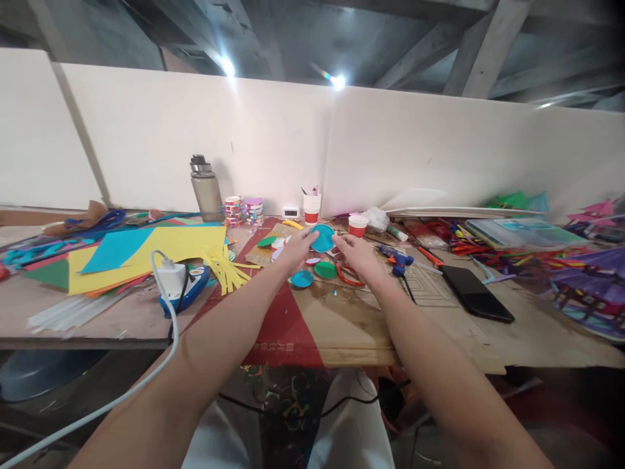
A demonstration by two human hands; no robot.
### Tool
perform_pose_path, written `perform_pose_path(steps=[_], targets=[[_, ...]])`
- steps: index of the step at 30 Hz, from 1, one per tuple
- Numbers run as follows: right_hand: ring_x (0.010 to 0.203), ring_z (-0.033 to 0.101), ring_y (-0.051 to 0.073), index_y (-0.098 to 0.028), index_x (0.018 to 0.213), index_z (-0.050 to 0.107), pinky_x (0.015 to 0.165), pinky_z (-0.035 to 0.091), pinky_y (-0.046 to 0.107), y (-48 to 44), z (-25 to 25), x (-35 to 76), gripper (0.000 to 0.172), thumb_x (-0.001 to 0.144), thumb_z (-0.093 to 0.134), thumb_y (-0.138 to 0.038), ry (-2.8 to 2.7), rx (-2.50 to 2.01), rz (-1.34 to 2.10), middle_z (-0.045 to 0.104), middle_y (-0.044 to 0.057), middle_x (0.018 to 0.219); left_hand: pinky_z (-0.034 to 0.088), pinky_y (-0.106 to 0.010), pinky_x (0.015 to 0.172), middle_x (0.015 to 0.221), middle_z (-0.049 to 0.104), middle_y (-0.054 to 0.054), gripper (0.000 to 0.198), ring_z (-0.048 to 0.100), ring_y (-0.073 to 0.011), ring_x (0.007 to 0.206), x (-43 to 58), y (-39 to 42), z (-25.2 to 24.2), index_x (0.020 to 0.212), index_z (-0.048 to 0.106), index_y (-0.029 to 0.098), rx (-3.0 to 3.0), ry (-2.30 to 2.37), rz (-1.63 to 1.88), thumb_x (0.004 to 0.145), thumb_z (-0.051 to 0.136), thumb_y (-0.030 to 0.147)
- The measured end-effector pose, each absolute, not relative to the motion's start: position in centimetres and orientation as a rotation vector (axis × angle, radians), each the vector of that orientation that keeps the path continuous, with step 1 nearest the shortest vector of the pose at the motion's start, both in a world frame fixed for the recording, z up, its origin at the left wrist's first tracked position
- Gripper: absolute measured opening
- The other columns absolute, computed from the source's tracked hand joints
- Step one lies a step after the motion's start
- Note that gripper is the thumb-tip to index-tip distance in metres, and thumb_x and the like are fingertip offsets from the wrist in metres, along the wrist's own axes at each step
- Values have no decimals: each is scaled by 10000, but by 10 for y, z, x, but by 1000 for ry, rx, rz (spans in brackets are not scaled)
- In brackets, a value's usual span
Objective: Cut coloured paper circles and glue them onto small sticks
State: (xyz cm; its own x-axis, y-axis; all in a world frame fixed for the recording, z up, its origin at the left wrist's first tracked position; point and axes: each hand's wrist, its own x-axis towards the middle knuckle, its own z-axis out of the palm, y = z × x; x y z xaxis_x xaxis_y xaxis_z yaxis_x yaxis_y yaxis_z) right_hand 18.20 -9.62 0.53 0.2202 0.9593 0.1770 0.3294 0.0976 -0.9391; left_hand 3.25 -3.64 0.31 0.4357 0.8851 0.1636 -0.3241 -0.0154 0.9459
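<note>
Between my two hands, above the table, is a round blue paper disc (323, 239). My left hand (295, 251) pinches its left edge. At its right edge, the fingers of my right hand (355, 253) are closed on the rim. Below lie a green disc (325, 270), another blue disc (301, 279) and a second green disc (267, 241). Red-handled scissors (350, 276) rest under my right hand, their blades partly hidden. A blue glue gun (401, 262) lies to the right of that hand.
Yellow paper sheets (180, 251) and a blue power strip (195, 286) with a white cable occupy the left. A bottle (206, 189), paper cups (312, 207) and a small clock (291, 212) stand at the back. A black phone (477, 293) lies right.
</note>
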Motion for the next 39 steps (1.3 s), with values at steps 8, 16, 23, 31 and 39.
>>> perform_pose_path(steps=[8,16,23,31,39], targets=[[438,532,83,-166,671,597,449,433,167,-95,7,181,184,854,617,-157,-1027,-1290,996,573,-37,484,477,-207,476,721,653,-12,258,573,-105,559,33,-41,-1,953,667,140,1318,656,941,756,755,281],[445,553,85,-169,709,610,396,421,156,-93,3,185,170,825,701,-253,-993,-1244,1082,608,-12,552,385,-209,439,670,623,-19,372,573,-123,551,31,-40,0,801,631,153,1245,653,982,776,715,514],[431,533,80,-167,692,591,383,424,155,-93,2,187,255,812,744,-331,-974,-1220,1123,592,-8,532,362,-215,439,636,625,-20,233,571,-124,537,28,-33,-1,755,628,145,1250,678,977,776,707,364],[564,588,92,-177,945,625,483,478,179,-91,0,190,251,796,750,-335,-999,-1229,1079,650,2,736,345,-204,417,630,631,-32,213,576,-123,519,25,-32,1,753,639,130,1247,701,901,783,701,332],[1190,575,233,-227,1426,460,981,484,369,-99,-1,191,886,624,834,-263,-1662,-1318,587,490,132,1465,320,-209,402,570,611,-26,193,541,-116,477,22,-33,5,685,631,139,1226,757,883,777,690,297]])
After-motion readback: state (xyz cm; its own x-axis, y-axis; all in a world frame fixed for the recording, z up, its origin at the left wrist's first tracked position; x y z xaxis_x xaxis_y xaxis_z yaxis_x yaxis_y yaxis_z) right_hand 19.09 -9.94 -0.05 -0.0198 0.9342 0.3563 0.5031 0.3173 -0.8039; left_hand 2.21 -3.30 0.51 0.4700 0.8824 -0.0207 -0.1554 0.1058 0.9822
